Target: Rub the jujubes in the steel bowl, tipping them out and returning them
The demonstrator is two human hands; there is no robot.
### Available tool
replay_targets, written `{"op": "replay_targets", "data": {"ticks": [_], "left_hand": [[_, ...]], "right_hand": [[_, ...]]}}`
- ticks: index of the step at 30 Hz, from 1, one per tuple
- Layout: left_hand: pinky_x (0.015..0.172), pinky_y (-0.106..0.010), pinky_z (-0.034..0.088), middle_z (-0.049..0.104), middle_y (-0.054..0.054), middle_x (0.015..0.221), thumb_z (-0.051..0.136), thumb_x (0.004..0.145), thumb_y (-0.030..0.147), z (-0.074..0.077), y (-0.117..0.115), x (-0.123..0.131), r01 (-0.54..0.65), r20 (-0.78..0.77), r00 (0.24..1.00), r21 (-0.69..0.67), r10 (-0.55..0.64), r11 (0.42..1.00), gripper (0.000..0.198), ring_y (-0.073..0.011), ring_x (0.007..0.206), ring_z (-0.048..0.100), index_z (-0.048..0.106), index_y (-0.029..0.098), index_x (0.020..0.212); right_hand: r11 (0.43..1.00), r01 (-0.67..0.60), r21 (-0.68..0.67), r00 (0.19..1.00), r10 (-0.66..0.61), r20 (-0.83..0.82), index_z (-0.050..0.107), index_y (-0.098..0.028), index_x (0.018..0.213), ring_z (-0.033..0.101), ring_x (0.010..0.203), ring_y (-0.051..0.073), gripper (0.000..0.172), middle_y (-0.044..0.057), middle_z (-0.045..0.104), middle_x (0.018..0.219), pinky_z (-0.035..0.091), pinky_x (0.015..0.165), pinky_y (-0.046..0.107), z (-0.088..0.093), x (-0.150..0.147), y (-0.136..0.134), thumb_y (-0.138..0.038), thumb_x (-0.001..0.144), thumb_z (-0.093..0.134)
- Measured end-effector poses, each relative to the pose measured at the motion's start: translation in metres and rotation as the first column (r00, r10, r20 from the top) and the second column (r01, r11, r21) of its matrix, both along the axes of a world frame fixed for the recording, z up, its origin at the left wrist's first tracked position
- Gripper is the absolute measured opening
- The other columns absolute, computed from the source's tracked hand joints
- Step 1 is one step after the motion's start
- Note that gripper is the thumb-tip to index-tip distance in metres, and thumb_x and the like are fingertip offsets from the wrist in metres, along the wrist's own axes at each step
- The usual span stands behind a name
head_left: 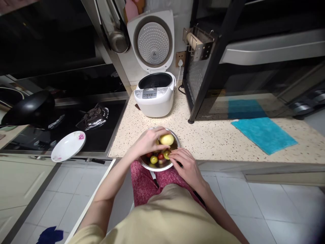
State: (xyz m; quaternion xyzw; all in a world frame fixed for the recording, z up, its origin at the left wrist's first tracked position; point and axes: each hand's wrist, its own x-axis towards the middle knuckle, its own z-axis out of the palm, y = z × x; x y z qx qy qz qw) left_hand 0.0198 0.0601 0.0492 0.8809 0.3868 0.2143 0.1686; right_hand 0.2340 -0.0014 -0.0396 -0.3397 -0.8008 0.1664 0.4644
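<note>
"Head view: what is the left hand (pixel 149 140) doing?"

"It is hanging over the metal bowl (pixel 159 169), thumb and fingers spreading apart beside a pale yellow piece (pixel 167 139); I can't tell whether it is gripping."

"And the right hand (pixel 186 166)?"

"Its bent fingers are meeting a small yellow-green fruit (pixel 166 155); pinching, I can't tell. The bowl is sitting at the counter's (pixel 215 142) front edge."

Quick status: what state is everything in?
Rice cooker: lid open
Plug: in wall socket
Bowl: holding round produce
Left hand: in bowl, at pale yellow piece
Right hand: at yellow-green piece
Burner: no flame visible
Plate: face up, overhanging stove edge
Blue cloth: lying flat
</note>
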Motion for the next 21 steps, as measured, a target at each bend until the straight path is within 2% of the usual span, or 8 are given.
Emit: {"op": "replay_targets", "data": {"ticks": [2, 5, 8, 15, 21], "left_hand": [[0.101, -0.047, 0.056, 0.071, -0.011, 0.126, 0.072, 0.094, 0.045, -0.009, -0.019, -0.002, -0.024, -0.022, 0.999, 0.026, 0.025, 0.999, 0.044, -0.0273, 0.115, 0.069, 0.064, 0.019, 0.129], [0.119, -0.055, 0.041, 0.072, -0.01, 0.129, 0.07, 0.096, 0.042, -0.023, -0.038, -0.004, -0.071, -0.029, 0.997, 0.092, 0.074, 0.993, 0.042, -0.0271, 0.122, 0.067, 0.063, 0.021, 0.133], [0.127, -0.056, 0.03, 0.074, -0.007, 0.125, 0.068, 0.097, 0.039, -0.032, -0.049, -0.004, -0.122, -0.016, 0.992, 0.093, 0.124, 0.988, 0.038, -0.0252, 0.124, 0.067, 0.063, 0.024, 0.133], [0.127, -0.06, 0.027, 0.074, -0.007, 0.128, 0.067, 0.098, 0.039, -0.041, -0.063, -0.005, -0.248, 0.019, 0.969, 0.112, 0.247, 0.962, 0.036, -0.0288, 0.135, 0.059, 0.063, 0.025, 0.131], [0.127, -0.06, 0.029, 0.071, -0.008, 0.134, 0.065, 0.1, 0.041, -0.049, -0.072, -0.009, -0.277, 0.031, 0.961, 0.116, 0.276, 0.954, 0.042, -0.0291, 0.143, 0.053, 0.059, 0.026, 0.139]], "right_hand": [[1.0, 0.0, 0.006, 1.0, 0.0, 0.01, 0.072, -0.022, 0.098, 0.07, 0.095, 0.021, 0.014, 0.005, 0.076, 0.097, 0.058, 0.099, 0.046, 0.0, -0.001, 0.001, -0.014, 0.1, 0.061], [1.0, 0.002, 0.018, 1.0, -0.002, 0.025, 0.071, -0.022, 0.097, 0.07, 0.093, 0.021, 0.014, 0.005, 0.076, 0.096, 0.057, 0.099, 0.046, -0.001, -0.001, 0.002, -0.015, 0.1, 0.059], [1.0, 0.004, 0.007, 0.999, -0.004, 0.032, 0.072, -0.023, 0.098, 0.07, 0.093, 0.021, 0.016, 0.005, 0.076, 0.097, 0.057, 0.099, 0.047, 0.0, 0.0, 0.002, -0.016, 0.101, 0.058], [0.999, -0.002, -0.054, 0.999, 0.003, 0.033, 0.075, -0.026, 0.101, 0.072, 0.097, 0.022, 0.019, 0.005, 0.078, 0.101, 0.056, 0.102, 0.05, 0.0, -0.001, 0.001, -0.019, 0.102, 0.057], [1.0, -0.004, -0.028, 0.999, 0.005, 0.032, 0.074, -0.024, 0.1, 0.071, 0.096, 0.021, 0.016, 0.004, 0.078, 0.1, 0.055, 0.103, 0.048, 0.0, -0.003, 0.001, -0.018, 0.101, 0.059]]}}
